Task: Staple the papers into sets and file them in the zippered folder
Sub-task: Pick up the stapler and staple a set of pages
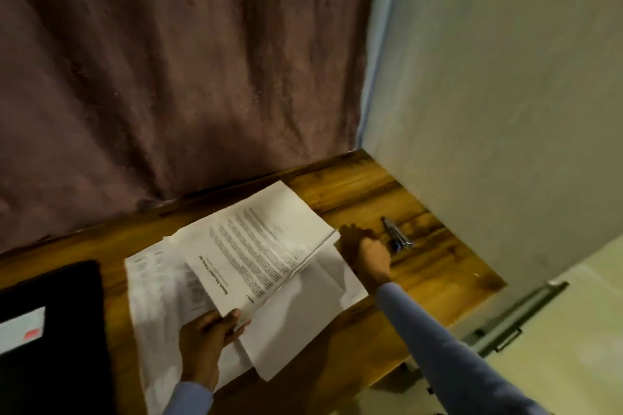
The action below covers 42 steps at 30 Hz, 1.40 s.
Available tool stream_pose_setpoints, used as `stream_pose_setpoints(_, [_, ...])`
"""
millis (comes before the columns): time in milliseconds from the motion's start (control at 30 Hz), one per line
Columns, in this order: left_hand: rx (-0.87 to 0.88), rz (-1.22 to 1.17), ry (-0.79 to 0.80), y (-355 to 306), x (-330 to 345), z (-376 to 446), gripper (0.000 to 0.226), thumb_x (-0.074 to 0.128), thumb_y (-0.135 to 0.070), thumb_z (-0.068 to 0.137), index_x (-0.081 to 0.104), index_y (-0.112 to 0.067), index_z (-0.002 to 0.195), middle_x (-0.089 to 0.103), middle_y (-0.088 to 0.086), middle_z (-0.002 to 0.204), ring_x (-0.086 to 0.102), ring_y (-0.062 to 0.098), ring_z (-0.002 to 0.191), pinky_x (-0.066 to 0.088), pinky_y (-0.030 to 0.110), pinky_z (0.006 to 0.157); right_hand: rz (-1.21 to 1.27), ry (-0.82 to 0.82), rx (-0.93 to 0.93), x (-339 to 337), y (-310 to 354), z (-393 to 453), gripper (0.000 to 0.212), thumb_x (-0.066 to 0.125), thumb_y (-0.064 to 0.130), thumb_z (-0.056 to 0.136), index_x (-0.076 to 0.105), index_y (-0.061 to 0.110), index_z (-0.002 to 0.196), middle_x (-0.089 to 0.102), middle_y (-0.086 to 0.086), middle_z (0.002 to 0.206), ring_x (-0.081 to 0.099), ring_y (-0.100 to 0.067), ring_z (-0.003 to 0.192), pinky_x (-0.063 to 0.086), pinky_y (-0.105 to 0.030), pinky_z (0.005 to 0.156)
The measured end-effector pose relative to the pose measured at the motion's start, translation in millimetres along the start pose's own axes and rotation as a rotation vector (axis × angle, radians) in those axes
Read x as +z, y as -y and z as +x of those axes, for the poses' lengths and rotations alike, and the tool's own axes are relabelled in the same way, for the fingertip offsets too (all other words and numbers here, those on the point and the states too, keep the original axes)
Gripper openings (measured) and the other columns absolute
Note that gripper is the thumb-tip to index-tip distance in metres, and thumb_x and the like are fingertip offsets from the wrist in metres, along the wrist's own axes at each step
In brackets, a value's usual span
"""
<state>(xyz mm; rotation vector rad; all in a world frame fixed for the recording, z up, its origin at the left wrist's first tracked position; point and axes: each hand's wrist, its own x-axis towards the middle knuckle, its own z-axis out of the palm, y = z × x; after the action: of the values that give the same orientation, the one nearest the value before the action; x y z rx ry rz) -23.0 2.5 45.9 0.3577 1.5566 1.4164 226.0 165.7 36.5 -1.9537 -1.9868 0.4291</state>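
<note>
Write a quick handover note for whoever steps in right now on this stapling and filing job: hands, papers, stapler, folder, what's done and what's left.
Left hand pinches the near edge of the printed sheets, lifting them off the loose pages on the wooden table.
Right hand is at the sheets' far edge, fingers curled; its grip isn't clear.
Stapler lies just beyond the right hand, untouched.
Black zippered folder sits at the left.
Done: no staple visible.
Left: staple the sets, file them.
</note>
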Motion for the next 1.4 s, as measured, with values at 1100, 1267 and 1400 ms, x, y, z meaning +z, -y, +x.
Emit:
stream_pose_setpoints(1100, [-0.191,-0.114,-0.011,3.3,26.5,11.2,0.024,0.063,0.016,0.077,0.062,0.013,0.101,0.065,0.021,0.090,0.065,0.028,0.071,0.056,0.025,0.049,1.023,0.285,-0.033,-11.4,91.1,-57.3,0.031,0.080,0.003,0.065,0.063,0.015,0.088,0.068,0.004,0.094,0.067,-0.012,0.089,0.056,-0.022,0.074])
stream_pose_setpoints(1267, [-0.197,-0.090,0.009,2.6,21.3,10.2,0.029,0.065,0.012,0.078,0.059,0.018,0.105,0.064,0.028,0.101,0.068,0.024,0.064,0.055,0.022,0.049,1.551,0.733,0.354,1.3,90.7,-62.0,0.049,0.069,0.028,0.073,0.061,0.012,0.119,0.069,-0.006,0.109,0.066,-0.017,0.099,0.053,-0.023,0.070])
stream_pose_setpoints(1400, [-0.211,-0.066,0.015,4.3,20.8,12.4,0.024,0.064,0.011,0.080,0.060,0.015,0.102,0.065,0.021,0.089,0.065,0.024,0.066,0.056,0.024,0.048,1.274,0.831,0.367,18.1,83.8,-69.1,0.046,0.065,0.047,0.072,0.066,0.013,0.104,0.069,-0.004,0.087,0.065,-0.017,0.086,0.051,-0.031,0.070])
